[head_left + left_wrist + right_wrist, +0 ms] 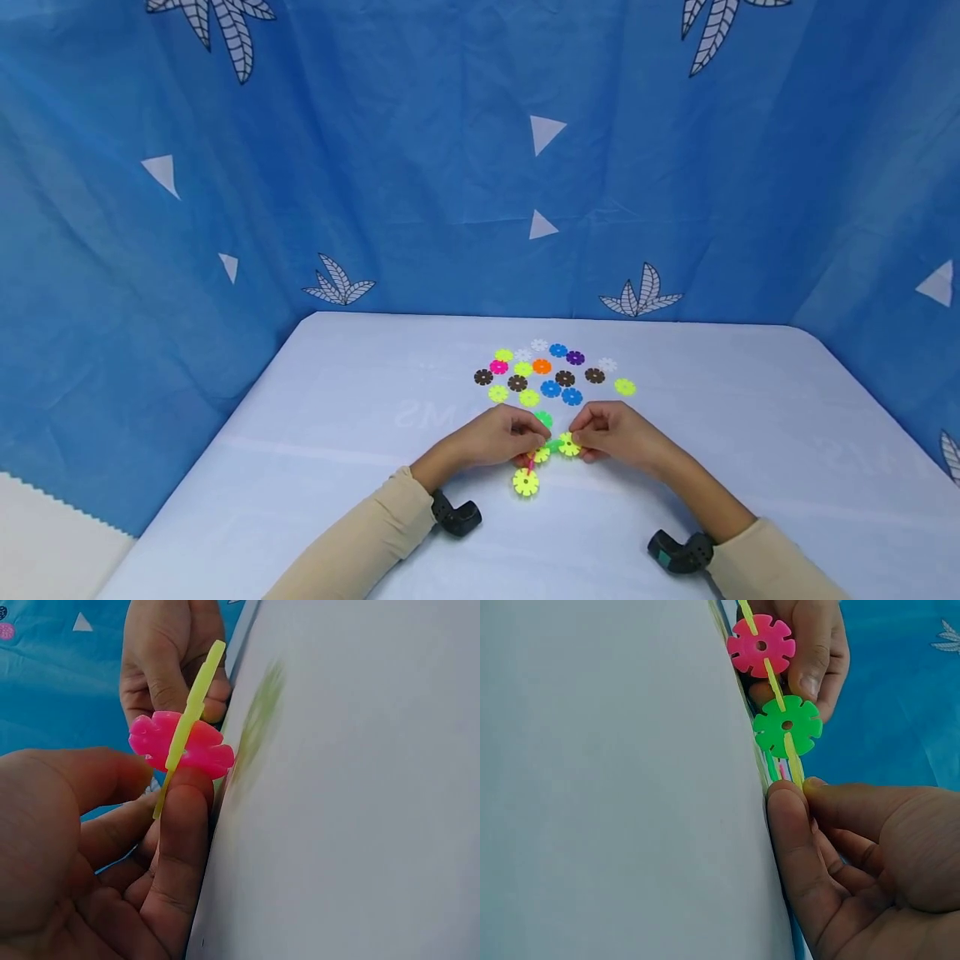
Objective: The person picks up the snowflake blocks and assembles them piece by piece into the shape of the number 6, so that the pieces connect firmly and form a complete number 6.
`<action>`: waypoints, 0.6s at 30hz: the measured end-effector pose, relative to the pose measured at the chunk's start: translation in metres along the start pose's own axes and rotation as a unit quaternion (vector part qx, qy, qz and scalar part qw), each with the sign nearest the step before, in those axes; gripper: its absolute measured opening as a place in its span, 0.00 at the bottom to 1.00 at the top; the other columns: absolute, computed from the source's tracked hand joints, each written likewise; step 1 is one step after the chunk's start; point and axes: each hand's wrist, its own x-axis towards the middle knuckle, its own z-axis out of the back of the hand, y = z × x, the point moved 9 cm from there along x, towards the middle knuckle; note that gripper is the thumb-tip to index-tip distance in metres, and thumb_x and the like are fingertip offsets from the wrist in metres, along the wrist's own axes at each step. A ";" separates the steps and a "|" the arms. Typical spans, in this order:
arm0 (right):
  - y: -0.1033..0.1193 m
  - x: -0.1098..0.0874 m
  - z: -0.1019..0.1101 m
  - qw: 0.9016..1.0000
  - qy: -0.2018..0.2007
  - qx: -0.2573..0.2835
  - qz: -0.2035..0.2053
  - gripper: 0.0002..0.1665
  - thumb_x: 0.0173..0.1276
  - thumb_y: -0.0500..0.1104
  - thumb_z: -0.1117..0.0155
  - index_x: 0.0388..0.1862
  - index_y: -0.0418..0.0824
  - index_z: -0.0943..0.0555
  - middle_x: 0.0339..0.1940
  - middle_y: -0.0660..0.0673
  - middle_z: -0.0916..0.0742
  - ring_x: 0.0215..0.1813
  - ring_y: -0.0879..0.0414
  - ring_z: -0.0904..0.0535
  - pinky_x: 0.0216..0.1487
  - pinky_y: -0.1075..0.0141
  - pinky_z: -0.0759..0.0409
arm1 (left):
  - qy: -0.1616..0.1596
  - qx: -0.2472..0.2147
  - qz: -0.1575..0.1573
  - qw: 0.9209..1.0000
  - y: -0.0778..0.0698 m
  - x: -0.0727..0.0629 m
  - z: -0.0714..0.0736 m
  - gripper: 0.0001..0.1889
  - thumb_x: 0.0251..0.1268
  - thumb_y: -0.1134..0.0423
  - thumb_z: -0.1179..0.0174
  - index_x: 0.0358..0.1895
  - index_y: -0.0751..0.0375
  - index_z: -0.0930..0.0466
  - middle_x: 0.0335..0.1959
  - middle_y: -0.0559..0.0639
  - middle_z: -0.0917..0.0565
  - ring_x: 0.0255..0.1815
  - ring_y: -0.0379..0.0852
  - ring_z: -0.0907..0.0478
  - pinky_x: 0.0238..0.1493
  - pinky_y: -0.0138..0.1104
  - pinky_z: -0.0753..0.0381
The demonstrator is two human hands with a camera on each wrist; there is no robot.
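Both hands hold a chain of notched plastic flower discs just above the table. My left hand (497,435) pinches the chain near its middle yellow disc (542,455), between a pink disc (742,649) and a green disc (806,724). At the right end, thumb and fingers of my right hand (621,435) pinch a yellow disc (569,445), slotted into or against the green one. Another yellow disc (526,482) hangs at the chain's near end, joined to the pink one. Fingers cover part of the joints.
Beyond the hands, loose flower discs of several colours lie flat on the white table (337,417), among them a brown disc (483,377), an orange disc (542,366) and a green disc (543,418). A blue curtain (450,167) hangs behind.
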 end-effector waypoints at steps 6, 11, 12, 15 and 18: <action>0.000 0.000 0.000 1.000 -0.011 -0.002 -0.004 0.08 0.70 0.37 0.31 0.44 0.35 0.19 0.33 0.41 0.14 0.34 0.50 0.16 0.42 0.61 0.15 | 0.009 0.011 -0.003 1.000 -0.001 -0.001 -0.001 0.08 0.73 0.62 0.39 0.47 0.55 0.12 0.24 0.48 0.18 0.24 0.42 0.24 0.31 0.32 0.23; 0.000 0.001 -0.001 1.000 -0.014 0.001 -0.008 0.08 0.70 0.38 0.31 0.44 0.35 0.19 0.33 0.42 0.14 0.34 0.50 0.16 0.42 0.60 0.15 | 0.023 0.004 -0.006 1.000 -0.001 -0.002 -0.001 0.07 0.73 0.62 0.38 0.46 0.56 0.12 0.27 0.48 0.17 0.26 0.43 0.22 0.32 0.32 0.20; 0.000 0.001 -0.001 1.000 -0.014 0.001 -0.009 0.08 0.70 0.38 0.31 0.44 0.36 0.19 0.33 0.42 0.14 0.34 0.50 0.16 0.42 0.60 0.15 | 0.026 0.001 -0.007 1.000 -0.001 -0.002 -0.001 0.06 0.73 0.63 0.38 0.46 0.56 0.12 0.28 0.48 0.16 0.27 0.43 0.22 0.32 0.32 0.19; -0.001 0.002 0.001 1.000 -0.019 0.002 -0.014 0.08 0.72 0.39 0.32 0.44 0.36 0.19 0.33 0.41 0.14 0.34 0.50 0.17 0.41 0.60 0.15 | 0.031 -0.008 -0.008 0.999 0.000 -0.001 -0.001 0.05 0.72 0.64 0.37 0.45 0.56 0.12 0.30 0.48 0.15 0.28 0.43 0.21 0.34 0.33 0.18; -0.001 0.002 0.007 0.999 -0.028 0.000 -0.020 0.08 0.74 0.40 0.35 0.45 0.36 0.19 0.33 0.41 0.15 0.34 0.50 0.17 0.41 0.60 0.15 | 0.033 -0.018 -0.007 0.999 0.000 0.000 -0.002 0.05 0.71 0.66 0.37 0.44 0.56 0.13 0.31 0.48 0.15 0.28 0.43 0.20 0.35 0.33 0.17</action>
